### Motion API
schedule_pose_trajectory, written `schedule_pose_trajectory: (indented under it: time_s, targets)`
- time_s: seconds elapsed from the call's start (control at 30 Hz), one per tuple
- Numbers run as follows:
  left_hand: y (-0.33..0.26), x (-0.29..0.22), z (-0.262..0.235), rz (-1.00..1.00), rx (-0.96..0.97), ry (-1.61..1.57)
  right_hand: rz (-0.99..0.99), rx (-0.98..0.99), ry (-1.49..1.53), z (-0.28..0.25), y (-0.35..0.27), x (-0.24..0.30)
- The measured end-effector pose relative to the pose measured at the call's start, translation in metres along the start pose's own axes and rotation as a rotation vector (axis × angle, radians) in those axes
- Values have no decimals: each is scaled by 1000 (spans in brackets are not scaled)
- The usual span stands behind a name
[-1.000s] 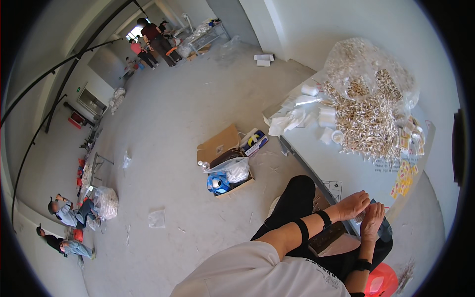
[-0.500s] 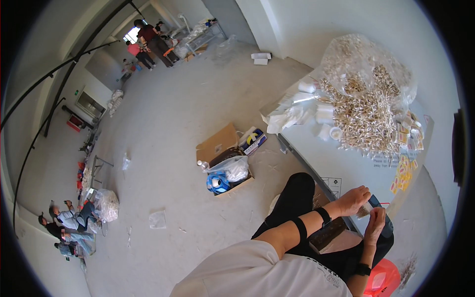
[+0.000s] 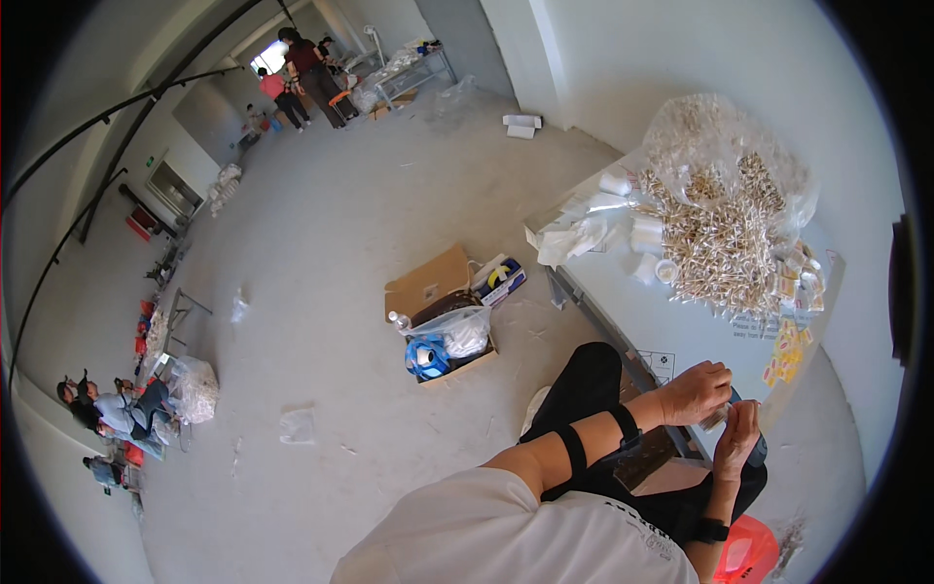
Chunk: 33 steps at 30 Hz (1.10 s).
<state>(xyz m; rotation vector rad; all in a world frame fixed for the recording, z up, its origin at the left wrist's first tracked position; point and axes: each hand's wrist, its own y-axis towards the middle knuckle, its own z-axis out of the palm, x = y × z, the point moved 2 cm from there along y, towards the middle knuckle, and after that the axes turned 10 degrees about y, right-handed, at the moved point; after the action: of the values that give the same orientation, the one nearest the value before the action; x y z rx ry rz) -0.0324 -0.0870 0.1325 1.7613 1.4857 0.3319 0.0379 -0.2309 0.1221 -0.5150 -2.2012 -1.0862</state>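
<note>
Both of my hands are close together above my lap, at the near edge of the table. My left hand (image 3: 695, 393) is closed, its fingertips pinched together near the right fingers; whatever they pinch is too small to tell. My right hand (image 3: 736, 440) has its fingers closed at the side of a small bundle of cotton swabs (image 3: 714, 419), which shows between the two hands and looks wrapped in something clear. Beyond them on the table lies a large heap of loose cotton swabs (image 3: 725, 243), spilling from a clear plastic bag (image 3: 705, 127).
Left of the heap stand white plastic tubs (image 3: 646, 234) and a round open one (image 3: 666, 271). Yellow-and-white labels (image 3: 786, 350) lie near the table's right edge. A cardboard box (image 3: 428, 282) with bags sits on the floor. A red bag (image 3: 747, 550) is beside me; other people work far off.
The view has shifted slightly. My left hand has turned a little, its fingers still pinched close to my right hand, and less of the swab bundle shows between them.
</note>
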Motion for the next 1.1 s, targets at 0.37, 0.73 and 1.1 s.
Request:
schedule_pose_trajectory:
  time_s: [0.37,0.73,1.1]
  targets:
    - [-6,-17,-41,58,-81,53,-49,98,173,4,16,62]
    - [-16,-21,-91,-20,-171,209,-149,125,148,28,27,95]
    - [-22,-18,-127,-50,-110,284,-209,101,176,22,32,112]
